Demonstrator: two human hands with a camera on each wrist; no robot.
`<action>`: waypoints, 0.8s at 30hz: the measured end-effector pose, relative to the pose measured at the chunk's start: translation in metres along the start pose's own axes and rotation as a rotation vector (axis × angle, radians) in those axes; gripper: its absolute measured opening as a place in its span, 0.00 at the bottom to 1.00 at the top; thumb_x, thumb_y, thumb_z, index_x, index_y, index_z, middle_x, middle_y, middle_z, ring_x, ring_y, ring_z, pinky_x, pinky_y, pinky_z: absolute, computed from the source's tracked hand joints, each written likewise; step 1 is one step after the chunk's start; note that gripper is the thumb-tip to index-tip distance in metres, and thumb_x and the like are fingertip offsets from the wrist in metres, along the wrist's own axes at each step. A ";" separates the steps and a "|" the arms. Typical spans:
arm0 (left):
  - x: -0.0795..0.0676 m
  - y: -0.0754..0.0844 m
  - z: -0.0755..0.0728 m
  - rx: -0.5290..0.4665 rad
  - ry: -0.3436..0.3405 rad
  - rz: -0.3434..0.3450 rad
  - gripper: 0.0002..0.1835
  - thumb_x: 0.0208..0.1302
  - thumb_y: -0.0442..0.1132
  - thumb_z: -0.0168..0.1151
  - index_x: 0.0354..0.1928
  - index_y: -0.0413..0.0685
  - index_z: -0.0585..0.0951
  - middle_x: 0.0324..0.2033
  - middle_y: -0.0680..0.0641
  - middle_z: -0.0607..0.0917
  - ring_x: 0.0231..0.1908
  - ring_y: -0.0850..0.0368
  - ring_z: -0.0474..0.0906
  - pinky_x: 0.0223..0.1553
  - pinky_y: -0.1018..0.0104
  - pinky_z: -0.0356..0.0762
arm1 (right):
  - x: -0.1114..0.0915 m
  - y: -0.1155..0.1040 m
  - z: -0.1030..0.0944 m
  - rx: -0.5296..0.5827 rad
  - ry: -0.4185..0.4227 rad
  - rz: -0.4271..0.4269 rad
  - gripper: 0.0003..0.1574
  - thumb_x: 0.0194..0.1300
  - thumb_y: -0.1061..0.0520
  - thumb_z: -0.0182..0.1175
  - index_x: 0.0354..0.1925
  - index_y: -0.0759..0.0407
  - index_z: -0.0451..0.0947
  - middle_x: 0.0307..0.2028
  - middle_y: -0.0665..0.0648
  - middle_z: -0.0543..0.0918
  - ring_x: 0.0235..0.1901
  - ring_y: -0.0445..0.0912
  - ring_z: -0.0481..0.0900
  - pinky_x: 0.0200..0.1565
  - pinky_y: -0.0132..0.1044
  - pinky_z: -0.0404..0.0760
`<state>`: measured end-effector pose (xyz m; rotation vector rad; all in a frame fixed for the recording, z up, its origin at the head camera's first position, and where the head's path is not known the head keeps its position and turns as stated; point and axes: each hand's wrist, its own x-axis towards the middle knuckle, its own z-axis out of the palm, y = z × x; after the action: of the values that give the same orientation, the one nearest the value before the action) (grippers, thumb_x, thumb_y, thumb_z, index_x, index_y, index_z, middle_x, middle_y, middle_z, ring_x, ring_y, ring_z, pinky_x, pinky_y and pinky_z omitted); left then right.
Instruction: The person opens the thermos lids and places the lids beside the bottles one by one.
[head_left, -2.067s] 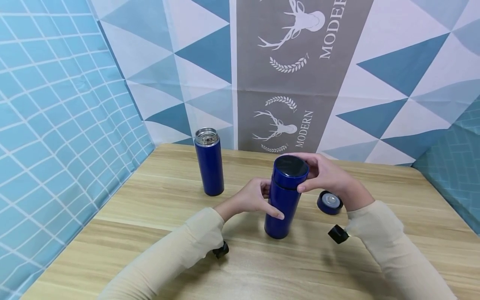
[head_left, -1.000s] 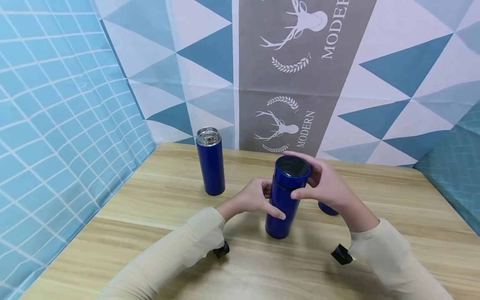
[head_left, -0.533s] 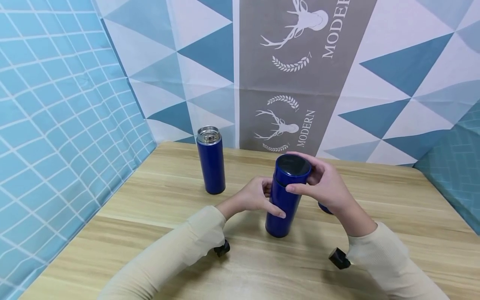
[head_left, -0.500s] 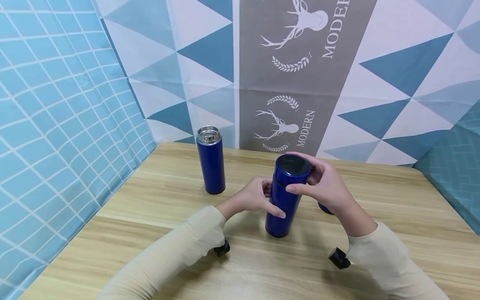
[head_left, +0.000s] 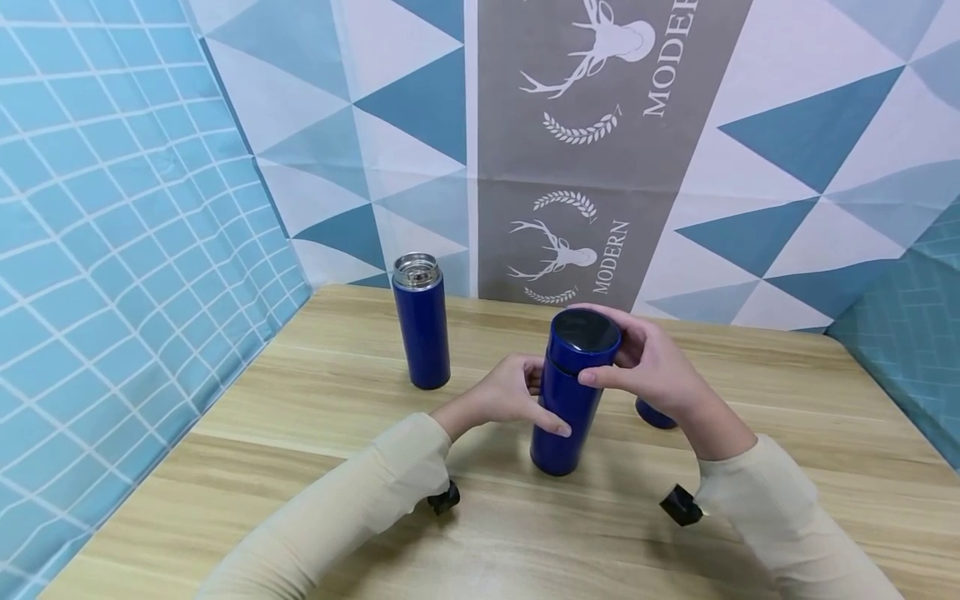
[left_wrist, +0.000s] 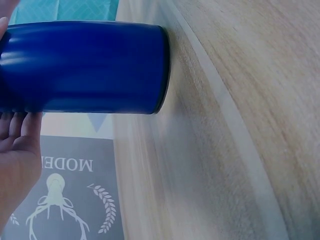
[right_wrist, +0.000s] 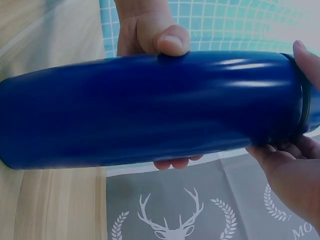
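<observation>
A dark blue thermos bottle (head_left: 564, 425) stands upright near the middle of the wooden table. Its blue lid (head_left: 573, 354) has a glossy black top and sits on the mouth, a dark line showing at the seam. My left hand (head_left: 510, 392) grips the body from the left, thumb across the front. Around the lid curls my right hand (head_left: 656, 367), its thumb at the seam and its fingers behind. In the right wrist view, the left thumb (right_wrist: 172, 42) presses on the bottle's side. A second blue thermos bottle (head_left: 423, 337) stands lidless farther back on the left, its steel mouth showing.
A loose blue cap (head_left: 655, 415) lies on the table (head_left: 300, 467) behind my right wrist, partly hidden. Small black devices hang below both wrists. A patterned cloth backdrop (head_left: 420, 108) rises behind the table, with blue grid cloth (head_left: 112, 208) on the left.
My right thumb has slid leftward along the lid's seam, then back slightly right. The right wrist has shifted with it, covering part of the loose cap. My left hand and both bottles stay put.
</observation>
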<state>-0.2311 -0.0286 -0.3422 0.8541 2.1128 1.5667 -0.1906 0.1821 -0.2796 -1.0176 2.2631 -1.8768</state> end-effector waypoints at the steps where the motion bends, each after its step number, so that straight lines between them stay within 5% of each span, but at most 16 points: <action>1: 0.000 0.000 0.000 0.001 -0.001 -0.002 0.31 0.39 0.29 0.77 0.51 0.40 0.80 0.46 0.41 0.87 0.41 0.61 0.85 0.49 0.68 0.82 | 0.000 0.000 -0.001 0.008 -0.011 -0.002 0.42 0.56 0.71 0.65 0.67 0.68 0.62 0.57 0.54 0.80 0.54 0.39 0.81 0.54 0.28 0.80; 24: 0.000 0.001 0.000 0.001 -0.001 -0.013 0.31 0.39 0.29 0.77 0.51 0.41 0.80 0.46 0.42 0.87 0.41 0.62 0.85 0.49 0.69 0.82 | 0.010 0.009 -0.019 0.062 -0.196 -0.099 0.37 0.59 0.66 0.64 0.66 0.57 0.66 0.57 0.49 0.80 0.53 0.39 0.81 0.53 0.30 0.82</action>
<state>-0.2305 -0.0285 -0.3418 0.8404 2.1145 1.5582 -0.2109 0.1943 -0.2790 -1.2644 2.0688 -1.7803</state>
